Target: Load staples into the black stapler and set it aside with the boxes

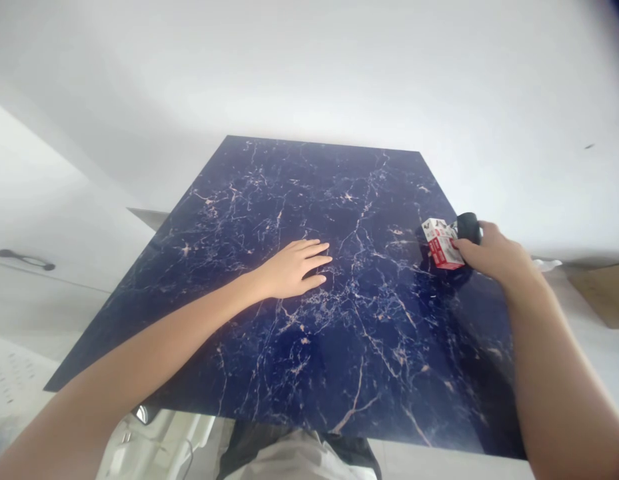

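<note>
My left hand (294, 268) lies flat near the middle of the dark blue marble-patterned table (339, 193), fingers spread and nothing under them that I can see. At the table's right edge my right hand (496, 250) is closed around a black cylindrical object (468, 228), whose kind I cannot make out. Just left of it is a small red and white printed box (443, 247), touching or nearly touching my right thumb. Whether the hand grips the box too is hard to tell.
White walls rise behind the table. A brown cardboard piece (603, 293) lies beyond the right edge, with a white scrap (547, 265) near it. At left is a white door or cabinet front with a dark handle (25, 259). A pale appliance (154, 443) stands below the front left edge.
</note>
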A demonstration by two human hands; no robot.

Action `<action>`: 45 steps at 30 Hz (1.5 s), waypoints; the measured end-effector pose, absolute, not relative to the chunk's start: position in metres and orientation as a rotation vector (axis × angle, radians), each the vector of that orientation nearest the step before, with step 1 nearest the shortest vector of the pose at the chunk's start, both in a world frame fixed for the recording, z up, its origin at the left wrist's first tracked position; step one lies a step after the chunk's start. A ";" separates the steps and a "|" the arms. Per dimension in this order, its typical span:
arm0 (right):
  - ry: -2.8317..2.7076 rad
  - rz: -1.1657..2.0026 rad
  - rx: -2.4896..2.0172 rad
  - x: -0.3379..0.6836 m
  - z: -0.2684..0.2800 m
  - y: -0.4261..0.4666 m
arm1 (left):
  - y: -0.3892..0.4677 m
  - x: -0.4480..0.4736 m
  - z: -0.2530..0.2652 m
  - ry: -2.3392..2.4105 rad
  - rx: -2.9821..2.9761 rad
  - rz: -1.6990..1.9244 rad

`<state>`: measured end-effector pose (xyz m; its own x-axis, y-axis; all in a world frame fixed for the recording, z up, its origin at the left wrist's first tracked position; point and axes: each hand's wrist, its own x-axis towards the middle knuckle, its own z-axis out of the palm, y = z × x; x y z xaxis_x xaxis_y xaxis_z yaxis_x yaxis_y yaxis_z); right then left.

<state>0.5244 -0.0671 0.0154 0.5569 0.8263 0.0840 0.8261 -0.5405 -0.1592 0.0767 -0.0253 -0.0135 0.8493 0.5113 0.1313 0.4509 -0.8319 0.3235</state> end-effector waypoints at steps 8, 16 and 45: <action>-1.461 -0.117 -2.545 0.508 0.014 -0.068 | -0.024 0.071 -0.007 0.931 2.747 0.686; -1.578 0.109 -2.275 0.383 0.029 -0.048 | -0.006 0.015 -0.001 1.130 2.654 1.025; -1.824 0.963 -1.128 0.167 -0.009 0.056 | 0.033 -0.074 0.017 1.262 2.222 0.412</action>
